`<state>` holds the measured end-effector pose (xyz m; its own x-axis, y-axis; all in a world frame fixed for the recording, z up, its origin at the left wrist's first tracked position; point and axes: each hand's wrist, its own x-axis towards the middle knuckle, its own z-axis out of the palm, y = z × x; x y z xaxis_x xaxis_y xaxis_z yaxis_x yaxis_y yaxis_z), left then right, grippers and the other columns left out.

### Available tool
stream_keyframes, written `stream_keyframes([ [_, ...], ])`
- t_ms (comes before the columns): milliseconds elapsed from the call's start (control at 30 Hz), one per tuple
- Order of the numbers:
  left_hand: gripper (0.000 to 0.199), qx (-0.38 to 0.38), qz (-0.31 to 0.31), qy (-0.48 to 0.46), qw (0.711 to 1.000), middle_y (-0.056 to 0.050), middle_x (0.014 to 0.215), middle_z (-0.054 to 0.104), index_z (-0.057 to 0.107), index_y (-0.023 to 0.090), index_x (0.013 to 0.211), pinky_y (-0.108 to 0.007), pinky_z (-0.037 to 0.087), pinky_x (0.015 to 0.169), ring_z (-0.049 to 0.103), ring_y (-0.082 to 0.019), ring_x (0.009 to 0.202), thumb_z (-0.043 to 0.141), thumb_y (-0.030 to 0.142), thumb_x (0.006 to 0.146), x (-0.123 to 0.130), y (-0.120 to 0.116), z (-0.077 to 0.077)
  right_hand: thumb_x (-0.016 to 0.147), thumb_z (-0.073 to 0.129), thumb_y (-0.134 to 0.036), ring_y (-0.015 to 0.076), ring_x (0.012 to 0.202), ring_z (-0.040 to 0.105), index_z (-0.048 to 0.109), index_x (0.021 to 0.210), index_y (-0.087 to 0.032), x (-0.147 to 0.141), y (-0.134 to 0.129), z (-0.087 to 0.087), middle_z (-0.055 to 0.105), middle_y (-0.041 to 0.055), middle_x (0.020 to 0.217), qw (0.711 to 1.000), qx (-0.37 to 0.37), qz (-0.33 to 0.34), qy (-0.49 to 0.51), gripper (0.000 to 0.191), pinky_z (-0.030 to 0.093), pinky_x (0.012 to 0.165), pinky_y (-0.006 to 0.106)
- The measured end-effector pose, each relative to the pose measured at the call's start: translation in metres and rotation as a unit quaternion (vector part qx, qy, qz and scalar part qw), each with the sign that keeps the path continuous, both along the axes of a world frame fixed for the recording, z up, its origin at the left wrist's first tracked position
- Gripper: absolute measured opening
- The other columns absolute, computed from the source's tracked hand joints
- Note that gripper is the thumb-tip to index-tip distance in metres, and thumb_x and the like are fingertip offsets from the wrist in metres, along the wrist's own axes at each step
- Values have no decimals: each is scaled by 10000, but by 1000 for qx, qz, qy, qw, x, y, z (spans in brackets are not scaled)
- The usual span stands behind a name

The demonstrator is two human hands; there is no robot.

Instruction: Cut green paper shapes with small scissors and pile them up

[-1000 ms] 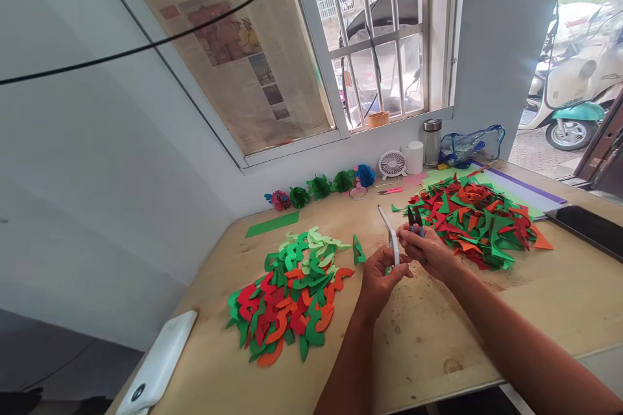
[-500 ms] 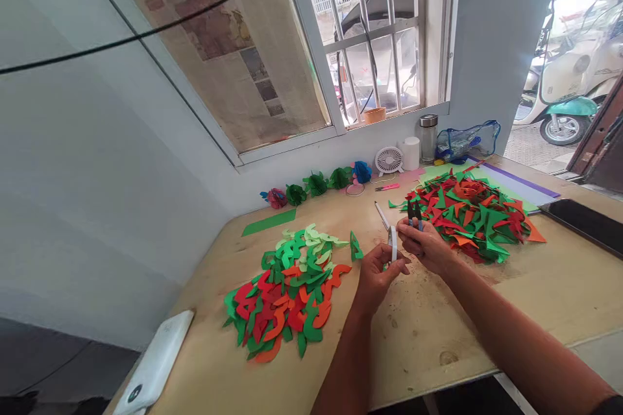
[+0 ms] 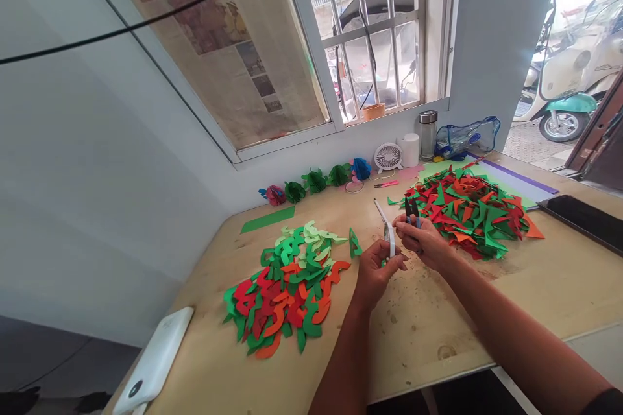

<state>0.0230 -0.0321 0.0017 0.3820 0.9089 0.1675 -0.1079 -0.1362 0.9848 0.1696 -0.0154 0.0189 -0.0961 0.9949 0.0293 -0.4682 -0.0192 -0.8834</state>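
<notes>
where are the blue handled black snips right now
The snips are right of centre in the head view, in the right hand, by the left edge of the red and green paper scrap pile.

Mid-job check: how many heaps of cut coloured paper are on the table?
2. The heap of curved pieces lies left of the left hand; the heap of pointed scraps lies beyond and to the right of the right hand.

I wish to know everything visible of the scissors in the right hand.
The scissors show two dark, metal-looking blades, spread apart, tips pointing away from the person, and a little bluish handle. The right hand grips them, hiding the rest, above the wooden table, beside the colourful paper scraps.
</notes>
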Motion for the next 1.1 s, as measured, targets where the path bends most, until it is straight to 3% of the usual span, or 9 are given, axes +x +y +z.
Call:
stream_keyframes([
  [267,73,115,84,137,980,17,619,579,589,170,727,-228,396,586,516,-109,587,579,238,754,0,-3,2,614,774,-382,13,391,202,548,741,-157,-2,0,2,374,-87,521,999,-5,-1,-32,343,76,390,232],
  [400,79,127,93,166,974,27,606,541,601,175,743,-227,372,573,467,-102,572,562,243,757,0,-3,2,621,765,-397,16,400,202,539,727,-159,-2,0,2,345,-92,512,999,-2,-2,-50,345,76,400,228],
  [833,331,79,87,113,987,43,552,478,633,181,851,-234,378,529,442,-90,513,480,475,838,-2,-2,1,643,744,-461,19,401,199,506,703,-167,-3,0,1,371,-82,535,998,10,12,-60,383,81,411,231],
  [1100,316,87,169,112,975,37,583,472,674,167,882,-206,326,489,403,-78,520,531,440,812,-1,4,-5,662,736,-454,23,416,179,489,709,-173,-2,-1,0,352,-81,553,998,26,42,-44,377,81,407,228],
])
